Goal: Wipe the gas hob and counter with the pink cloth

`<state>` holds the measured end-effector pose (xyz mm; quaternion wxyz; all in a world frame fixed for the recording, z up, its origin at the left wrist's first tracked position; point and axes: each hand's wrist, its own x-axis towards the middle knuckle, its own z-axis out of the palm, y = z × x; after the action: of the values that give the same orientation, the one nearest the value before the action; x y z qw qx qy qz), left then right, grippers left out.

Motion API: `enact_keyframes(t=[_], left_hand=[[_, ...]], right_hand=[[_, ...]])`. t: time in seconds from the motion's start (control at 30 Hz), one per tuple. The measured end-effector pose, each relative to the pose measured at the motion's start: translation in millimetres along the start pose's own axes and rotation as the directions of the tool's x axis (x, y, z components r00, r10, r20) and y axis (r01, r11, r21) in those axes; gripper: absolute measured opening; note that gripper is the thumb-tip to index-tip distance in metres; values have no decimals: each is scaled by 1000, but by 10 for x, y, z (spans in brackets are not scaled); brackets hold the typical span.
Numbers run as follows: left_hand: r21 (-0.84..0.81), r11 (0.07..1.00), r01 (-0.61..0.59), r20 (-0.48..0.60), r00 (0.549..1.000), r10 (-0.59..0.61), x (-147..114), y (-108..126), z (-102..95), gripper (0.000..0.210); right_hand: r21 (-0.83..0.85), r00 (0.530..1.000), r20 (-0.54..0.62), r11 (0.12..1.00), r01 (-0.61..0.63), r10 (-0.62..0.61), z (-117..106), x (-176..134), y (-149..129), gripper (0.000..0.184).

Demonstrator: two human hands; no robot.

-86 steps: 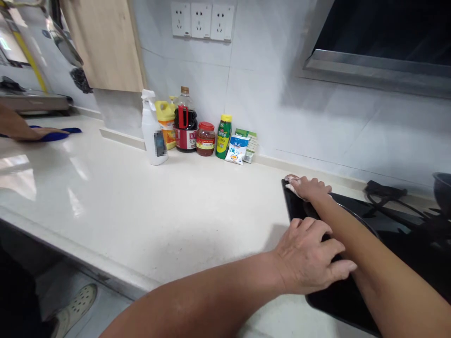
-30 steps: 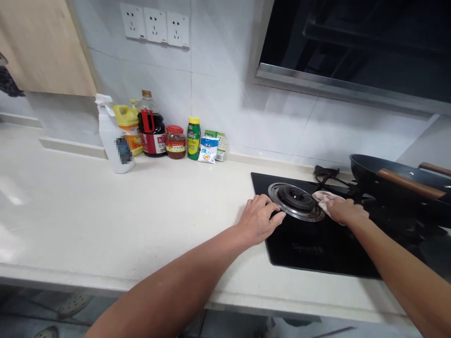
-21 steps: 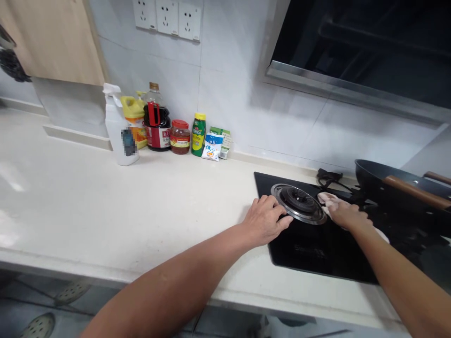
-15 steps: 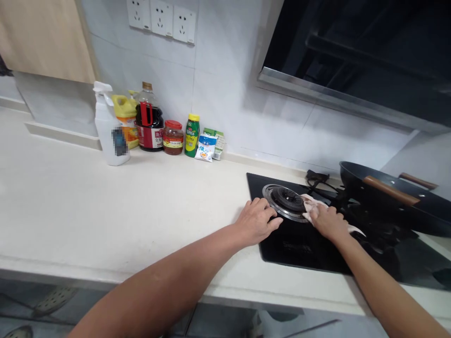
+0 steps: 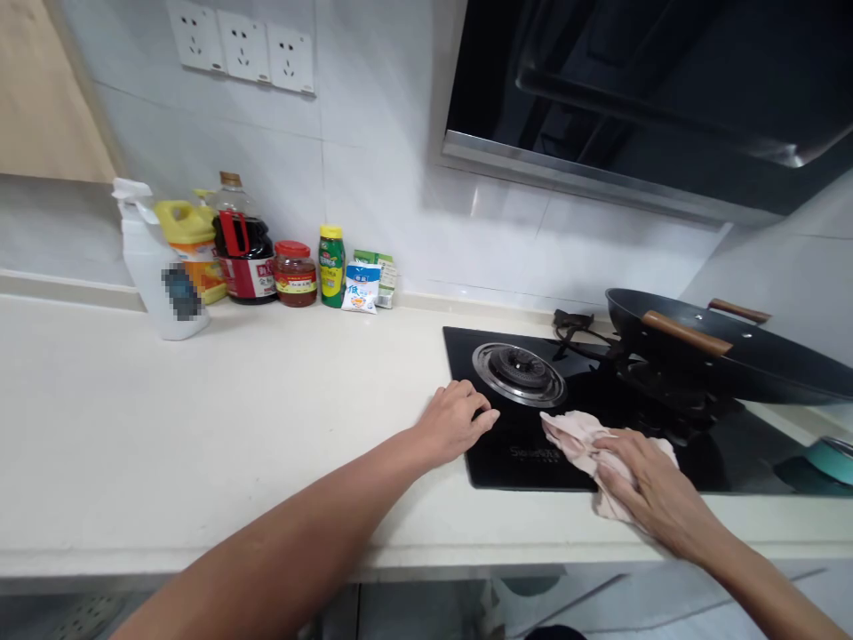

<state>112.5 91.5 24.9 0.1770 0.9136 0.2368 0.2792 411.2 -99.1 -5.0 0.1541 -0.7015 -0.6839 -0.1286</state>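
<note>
My right hand (image 5: 653, 480) is closed over a pale pink cloth (image 5: 579, 440), pressing it on the front edge of the black glass gas stove (image 5: 497, 467). Part of the cloth hangs onto the counter. At the stove's left edge rests my left hand (image 5: 457, 422), holding nothing, its fingers loosely bent and the thumb apart. Between and behind the hands lies a round burner (image 5: 521, 373) with a metal ring, its pan support absent from it.
A black wok (image 5: 706, 347) with wooden handles sits on the right burner. A pan support (image 5: 577, 329) lies behind. Along the wall stand a white spray bottle (image 5: 160, 276), a soy sauce bottle (image 5: 243, 258), a red-lidded jar (image 5: 295, 274) and packets. A range hood (image 5: 600, 187) overhangs the stove.
My right hand has drawn the cloth from the left burner's ring toward the stove's front edge. The left hand stays by the stove's left edge. The view has shifted right.
</note>
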Motion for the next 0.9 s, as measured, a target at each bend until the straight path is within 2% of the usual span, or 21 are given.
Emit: enact_keyframes(t=[0.13,0.27,0.43,0.6,0.67,0.8,0.9], left_hand=[[-25,1000,16,42,999,-15,-8,3,7,31],[-15,1000,11,61,998,-10,-3,1,21,31],[-3,1000,4,83,997,-4,14,-23,37,30],[3,1000,17,97,995,-17,25,-37,26,30],[6,1000,10,91,996,-10,21,-38,29,30],[12,1000,-20,66,998,19,16,-38,56,30],[21,999,-37,63,997,36,18,-36,77,30]], right_hand=[[39,997,-34,997,-72,73,-6,-224,417,37],[24,985,-78,988,-155,156,19,-250,799,40],[55,979,-45,979,-196,198,7,-179,922,35],[96,972,-107,975,-200,210,25,-339,1127,32],[70,958,-131,966,-248,256,45,-450,1322,33],[1,893,-204,912,-410,402,77,-597,1759,43],[-11,888,-166,899,-437,430,86,-593,1962,47]])
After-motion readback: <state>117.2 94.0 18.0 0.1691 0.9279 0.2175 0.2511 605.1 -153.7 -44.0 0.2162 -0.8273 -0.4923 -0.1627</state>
